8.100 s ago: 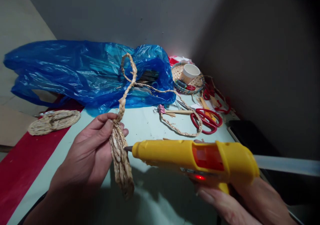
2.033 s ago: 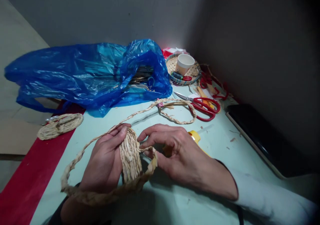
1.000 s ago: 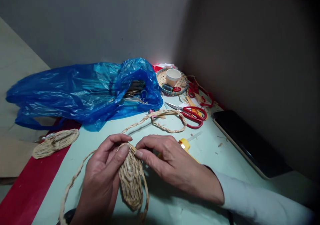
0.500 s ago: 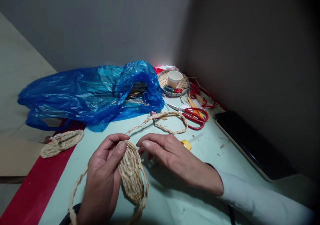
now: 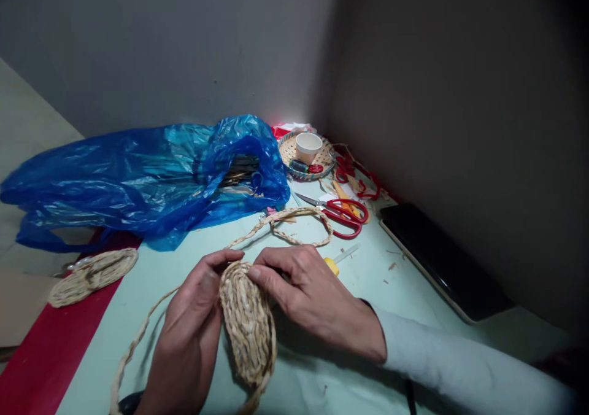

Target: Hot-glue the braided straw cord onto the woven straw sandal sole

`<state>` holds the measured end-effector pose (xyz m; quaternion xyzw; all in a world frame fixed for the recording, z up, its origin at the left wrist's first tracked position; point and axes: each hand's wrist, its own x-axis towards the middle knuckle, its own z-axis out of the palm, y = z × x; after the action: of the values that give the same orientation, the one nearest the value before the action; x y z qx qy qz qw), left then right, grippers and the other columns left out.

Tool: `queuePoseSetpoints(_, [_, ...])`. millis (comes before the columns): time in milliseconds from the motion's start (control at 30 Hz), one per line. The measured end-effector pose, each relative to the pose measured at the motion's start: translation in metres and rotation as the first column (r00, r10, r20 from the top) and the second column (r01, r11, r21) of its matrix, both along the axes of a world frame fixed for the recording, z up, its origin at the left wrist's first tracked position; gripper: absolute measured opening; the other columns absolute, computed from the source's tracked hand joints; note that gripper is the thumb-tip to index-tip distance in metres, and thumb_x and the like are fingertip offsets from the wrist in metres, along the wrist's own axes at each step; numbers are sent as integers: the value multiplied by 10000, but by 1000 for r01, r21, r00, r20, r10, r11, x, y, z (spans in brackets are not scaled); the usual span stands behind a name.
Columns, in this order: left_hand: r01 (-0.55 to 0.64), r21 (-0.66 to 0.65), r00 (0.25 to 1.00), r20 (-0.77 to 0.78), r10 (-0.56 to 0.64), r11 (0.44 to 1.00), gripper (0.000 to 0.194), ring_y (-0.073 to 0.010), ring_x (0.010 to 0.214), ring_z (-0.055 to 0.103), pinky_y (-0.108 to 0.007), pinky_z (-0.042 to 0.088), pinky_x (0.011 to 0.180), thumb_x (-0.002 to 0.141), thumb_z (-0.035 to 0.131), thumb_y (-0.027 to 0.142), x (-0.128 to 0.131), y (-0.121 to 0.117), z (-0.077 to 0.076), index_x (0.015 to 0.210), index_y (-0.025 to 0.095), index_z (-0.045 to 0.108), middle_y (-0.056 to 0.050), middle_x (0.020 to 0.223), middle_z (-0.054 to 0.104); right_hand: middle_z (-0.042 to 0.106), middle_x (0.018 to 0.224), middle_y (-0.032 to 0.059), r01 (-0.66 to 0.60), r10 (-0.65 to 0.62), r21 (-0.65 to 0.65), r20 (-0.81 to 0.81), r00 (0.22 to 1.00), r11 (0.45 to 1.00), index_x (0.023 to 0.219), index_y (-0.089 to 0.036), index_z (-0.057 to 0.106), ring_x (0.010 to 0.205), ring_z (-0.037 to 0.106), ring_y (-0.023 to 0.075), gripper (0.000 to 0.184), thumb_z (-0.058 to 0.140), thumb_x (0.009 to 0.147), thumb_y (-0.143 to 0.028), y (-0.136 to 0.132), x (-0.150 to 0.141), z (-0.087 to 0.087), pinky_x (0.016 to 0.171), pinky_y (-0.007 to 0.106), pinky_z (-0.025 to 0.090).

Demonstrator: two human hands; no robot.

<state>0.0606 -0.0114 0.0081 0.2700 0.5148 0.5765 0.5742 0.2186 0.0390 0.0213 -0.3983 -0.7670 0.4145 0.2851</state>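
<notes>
An oval sole-shaped coil of braided straw point(image 5: 248, 326) stands tilted between my two hands, its rows of braid facing me. My left hand point(image 5: 191, 323) grips its left edge, with the index finger over the top end. At the upper right edge my right hand point(image 5: 301, 286) pinches the coil between thumb and fingers; the fingertips behind it are hidden. A loose straw braid point(image 5: 306, 211) loops on the table beyond my hands. Another length of braid point(image 5: 131, 347) hangs down left of my left wrist.
A blue plastic bag point(image 5: 151, 182) lies at the back left. Red-handled scissors point(image 5: 350, 215), a round woven tray point(image 5: 288, 151) with a paper cup point(image 5: 309, 147), and a dark tablet-like device point(image 5: 442, 255) lie right. A finished-looking straw piece point(image 5: 94, 277) rests on the red strip point(image 5: 59, 347).
My right hand has moved in and taken hold of the coil's upper right edge. The coil has turned more to face me. The view has shifted slightly right.
</notes>
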Motion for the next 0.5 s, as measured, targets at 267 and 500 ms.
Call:
queuePoseSetpoints(267, [134, 13, 986, -100, -133, 991, 268, -188, 792, 658, -247, 502, 652, 756, 824, 328, -9, 1, -5, 963, 230, 685, -10, 892, 696, 679, 859, 41, -158, 144, -117, -123, 982, 980, 939, -191, 688, 808, 591, 200, 282, 514, 1009, -402, 12, 7, 1, 800, 354, 401])
queuePoseSetpoints(500, [29, -5, 997, -66, -29, 1000, 277, -155, 705, 630, -231, 492, 623, 708, 860, 340, -7, 3, 1, 854, 188, 681, 0, 793, 679, 688, 1223, 78, -159, -51, -278, -621, 782, 947, 1149, -206, 645, 1111, 614, 199, 259, 563, 941, -337, 22, 15, 6, 966, 325, 462])
